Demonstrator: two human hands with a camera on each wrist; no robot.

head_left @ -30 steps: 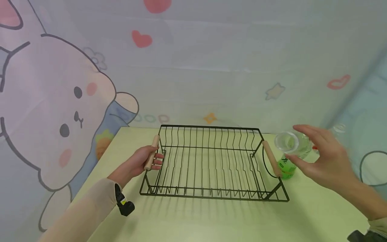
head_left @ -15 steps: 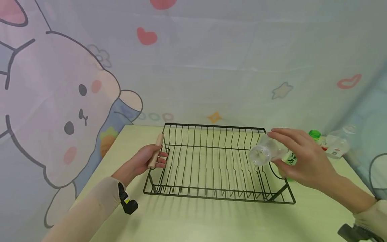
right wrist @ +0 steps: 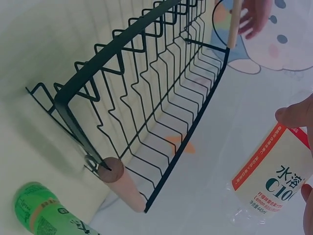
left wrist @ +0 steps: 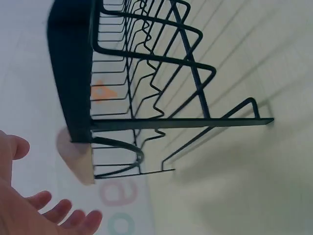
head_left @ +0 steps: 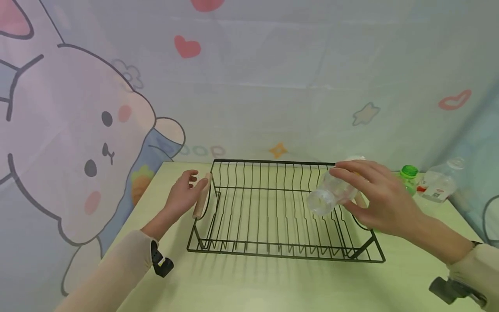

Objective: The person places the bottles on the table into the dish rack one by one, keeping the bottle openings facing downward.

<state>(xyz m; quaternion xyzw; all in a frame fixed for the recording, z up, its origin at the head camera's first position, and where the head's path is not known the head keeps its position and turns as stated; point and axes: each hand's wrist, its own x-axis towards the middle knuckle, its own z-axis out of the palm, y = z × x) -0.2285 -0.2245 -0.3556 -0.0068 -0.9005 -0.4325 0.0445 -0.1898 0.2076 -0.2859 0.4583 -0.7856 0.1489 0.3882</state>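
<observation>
Head view – high, looking forward and down over bench, whole wire rack in frame. Left wrist view – close, low at rack's corner. Right wrist view – close by opposite end. All three share rack.

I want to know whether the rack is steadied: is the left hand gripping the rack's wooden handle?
No: in the head view the left hand lies open beside the wooden handle of the rack, its fingers spread, not curled round it.

Left hand lies open with relaxed fingers; right hand curls, gripping.
</observation>
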